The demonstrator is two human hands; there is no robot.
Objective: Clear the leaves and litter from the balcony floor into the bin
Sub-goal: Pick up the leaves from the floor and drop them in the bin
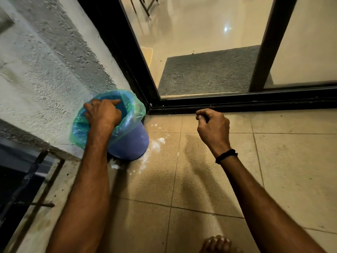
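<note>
Beige balcony tiles (291,161) run up to a rough white wall (45,70) on the left. In the floor's far left corner, against that wall, stands the blue bin (131,141) with its green liner (80,130). The left hand (103,113) hangs over the bin's mouth, fingers bent, forefinger stretched out; I cannot tell whether it holds anything. White specks (156,143) dust the tiles beside the bin. The right hand (213,127) hovers near the floor's far edge, curled into a loose fist with nothing showing in it. Behind it runs the black door track (237,103).
</note>
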